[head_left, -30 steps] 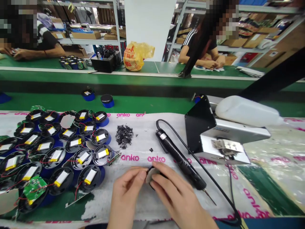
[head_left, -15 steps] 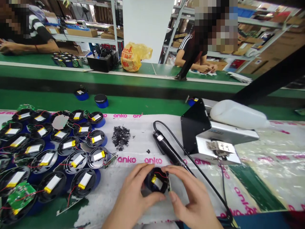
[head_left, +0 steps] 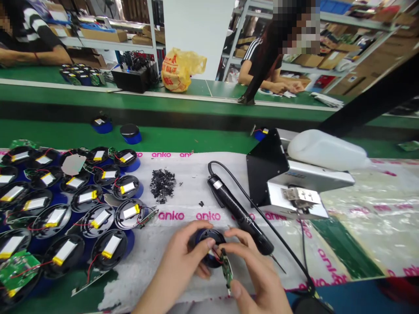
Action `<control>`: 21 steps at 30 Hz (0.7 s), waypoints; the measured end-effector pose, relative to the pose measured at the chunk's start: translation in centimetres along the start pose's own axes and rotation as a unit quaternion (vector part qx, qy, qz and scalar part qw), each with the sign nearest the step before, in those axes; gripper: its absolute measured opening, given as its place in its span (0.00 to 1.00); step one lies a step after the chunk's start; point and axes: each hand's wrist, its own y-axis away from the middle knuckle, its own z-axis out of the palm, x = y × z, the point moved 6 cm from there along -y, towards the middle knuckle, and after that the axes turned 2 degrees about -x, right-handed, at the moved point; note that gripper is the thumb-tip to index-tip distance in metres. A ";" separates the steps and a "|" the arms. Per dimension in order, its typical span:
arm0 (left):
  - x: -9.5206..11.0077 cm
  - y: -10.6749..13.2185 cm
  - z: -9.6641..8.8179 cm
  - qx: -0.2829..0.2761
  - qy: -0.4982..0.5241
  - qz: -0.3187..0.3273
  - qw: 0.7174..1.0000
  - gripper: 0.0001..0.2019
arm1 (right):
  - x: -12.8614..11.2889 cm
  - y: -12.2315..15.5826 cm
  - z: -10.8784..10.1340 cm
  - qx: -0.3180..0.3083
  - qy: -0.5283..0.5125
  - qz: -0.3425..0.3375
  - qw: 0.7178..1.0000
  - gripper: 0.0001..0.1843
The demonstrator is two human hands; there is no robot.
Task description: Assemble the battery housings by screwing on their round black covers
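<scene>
My left hand (head_left: 181,257) is wrapped round a round black-and-blue housing (head_left: 210,236), its thumb laid across the open top. In my right hand (head_left: 257,270) a green circuit board (head_left: 227,272) stands on edge between the fingers and thumb, just right of the housing. Fingers of both hands meet at the housing's opening, where my left thumb mostly covers what lies inside. Beyond my right hand an electric screwdriver (head_left: 240,216) lies on the white sheet, bit pointing toward me. A pile of small black pieces (head_left: 163,185) sits ahead and to the left.
Several open housings (head_left: 98,218) with batteries and boards crowd the left side. At right stands a metal dispenser (head_left: 294,196) with a white plastic bottle (head_left: 327,149) on it. The screwdriver cable (head_left: 288,244) crosses the sheet. Two co-workers sit across the bench.
My left thumb has moved onto the housing's opening. My right hand has pulled the circuit board down and turned it, so its green face shows. The view has shifted slightly.
</scene>
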 end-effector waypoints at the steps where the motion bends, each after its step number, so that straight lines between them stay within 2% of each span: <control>1: 0.0 0.0 0.1 0.015 -0.014 0.008 1.000 0.20 | -0.4 -0.3 -0.2 -0.002 0.013 -0.006 1.000 0.16; 7: 0.6 0.4 0.4 0.056 -0.083 0.094 0.990 0.10 | -4.2 -2.6 -0.6 0.013 0.131 -0.127 0.983 0.24; 12: 0.6 0.9 0.1 0.040 -0.051 0.118 0.991 0.15 | -4.4 -3.2 1.2 -0.079 0.173 -0.147 0.971 0.24; 15: 0.1 1.2 -0.4 -0.015 0.025 0.092 0.995 0.20 | -4.1 -3.0 1.6 -0.093 0.169 -0.155 0.969 0.23; 18: -0.3 1.4 -1.0 -0.082 0.130 0.053 0.987 0.25 | -4.0 -3.1 1.6 -0.096 0.168 -0.165 0.967 0.21; 21: -0.6 1.3 -1.4 -0.094 0.178 0.037 0.979 0.28 | -4.2 -3.2 1.6 -0.110 0.182 -0.174 0.961 0.20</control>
